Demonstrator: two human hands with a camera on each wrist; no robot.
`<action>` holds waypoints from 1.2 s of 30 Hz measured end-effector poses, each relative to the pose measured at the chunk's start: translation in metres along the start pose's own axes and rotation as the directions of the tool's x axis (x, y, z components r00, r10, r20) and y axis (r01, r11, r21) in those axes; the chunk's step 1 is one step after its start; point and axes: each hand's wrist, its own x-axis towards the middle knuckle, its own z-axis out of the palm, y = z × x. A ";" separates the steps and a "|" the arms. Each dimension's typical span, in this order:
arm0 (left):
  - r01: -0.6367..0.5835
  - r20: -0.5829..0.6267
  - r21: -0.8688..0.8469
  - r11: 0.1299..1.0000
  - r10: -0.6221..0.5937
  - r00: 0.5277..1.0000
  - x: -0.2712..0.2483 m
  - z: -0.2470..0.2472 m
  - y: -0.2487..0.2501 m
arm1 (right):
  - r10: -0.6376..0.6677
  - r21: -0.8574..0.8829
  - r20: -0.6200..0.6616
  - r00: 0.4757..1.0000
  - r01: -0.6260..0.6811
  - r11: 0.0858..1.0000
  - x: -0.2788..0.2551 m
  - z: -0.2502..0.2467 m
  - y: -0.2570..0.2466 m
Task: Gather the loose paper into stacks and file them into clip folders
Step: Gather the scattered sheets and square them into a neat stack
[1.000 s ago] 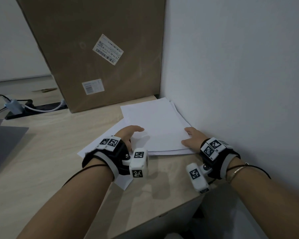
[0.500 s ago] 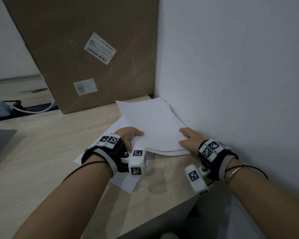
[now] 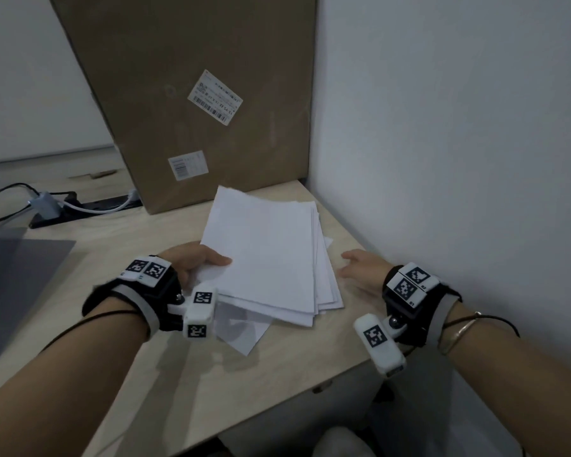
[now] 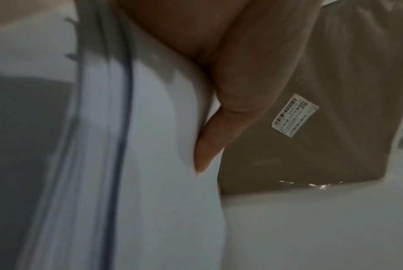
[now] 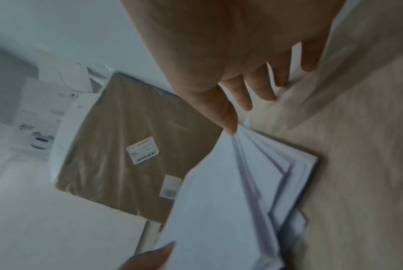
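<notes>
- Gripping the paper stack at its near-left edge, your left hand has the thumb lying on the top sheet in the head view; the other fingers are hidden beneath. The stack sits fanned on the desk corner, between the box and the wall. One sheet pokes out underneath, toward you.
- Head view, right side: your right hand is just beside the stack's right edge, fingers loosely extended, holding nothing.
- Left wrist view: blurred. Your thumb presses on white paper; the box stands behind.
- Right wrist view: your fingers are spread apart above the desk; the index tip is at the fanned stack's corner, though contact cannot be told.
</notes>
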 end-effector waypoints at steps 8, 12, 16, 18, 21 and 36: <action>0.012 -0.093 0.398 0.918 0.027 0.995 0.018 -0.021 -0.007 | 0.101 0.220 0.063 0.993 -0.113 0.969 -0.015 0.039 -0.019; -0.032 -0.010 0.413 0.910 0.040 0.999 0.006 -0.014 -0.002 | 0.100 0.321 0.103 0.990 -0.128 0.938 -0.014 0.044 -0.021; -0.078 0.058 0.385 0.920 0.060 0.996 -0.008 -0.005 0.003 | 0.111 0.364 0.096 0.989 -0.139 0.921 -0.011 0.042 -0.020; -0.086 0.048 0.401 0.912 0.073 0.996 -0.014 -0.002 0.003 | 0.121 0.383 0.093 0.988 -0.148 0.912 -0.018 0.040 -0.022; -0.118 0.057 0.391 0.913 0.104 0.993 -0.019 0.000 0.000 | 0.144 0.465 0.142 0.979 -0.194 0.864 -0.027 0.038 -0.023; -0.172 -0.021 0.070 0.983 0.173 0.985 -0.066 0.009 -0.046 | 0.024 0.639 0.117 0.993 -0.094 0.763 -0.075 0.042 0.002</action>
